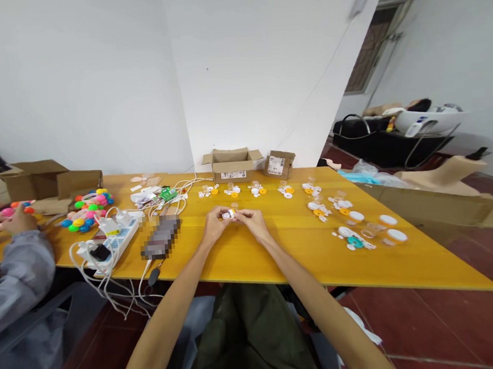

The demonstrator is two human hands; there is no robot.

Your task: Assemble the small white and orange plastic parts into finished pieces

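Observation:
My left hand (pixel 215 225) and my right hand (pixel 253 224) meet over the middle of the table. Between their fingertips is a small white-and-orange plastic part (pixel 230 213) with dark marks on it; its exact kind is too small to make out. Both hands are closed on it from either side. Just beyond them lies a small clear piece (pixel 234 205). Groups of white discs, orange rings and clear cups, such as this orange ring (pixel 235 195), run along the back. At the right, a teal ring (pixel 355 242) lies near white-lidded clear jars (pixel 388 220).
An open cardboard box (pixel 233 167) and a smaller box (pixel 279 164) stand against the wall. Left of me are a phone (pixel 161 236), a power strip (pixel 120 240) with tangled cables, and colourful balls (pixel 79 224). A co-worker's grey sleeve (pixel 27 270) is at the far left.

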